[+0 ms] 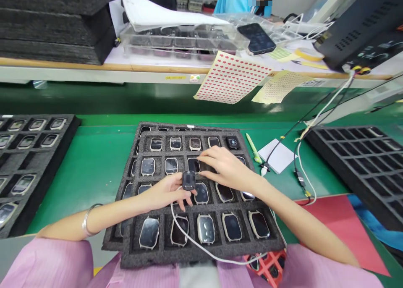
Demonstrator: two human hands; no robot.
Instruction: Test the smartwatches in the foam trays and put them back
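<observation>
My left hand (175, 188) is closed on a small black square device (189, 180) that resembles a watch body, held up over the foam tray (208, 210). From beneath that hand a white cable (201, 249) loops down across the tray's front edge. My right hand (217, 163) is open, thumb and forefinger apart, at the right side of a dark-screened watch (193, 165) in its slot. The thumb tip is close to the device; whether it touches cannot be made out. Rows of watches, such as one at the front (206, 229), fill slots around both hands.
Another foam tray lies under this one. More trays stand at left (77, 128) and right (355, 153). A green pen (253, 147), white paper (277, 155) and cables (300, 179) lie to the right. The shelf (151, 73) holds plastic trays and a phone (256, 38). A person in blue sits beyond.
</observation>
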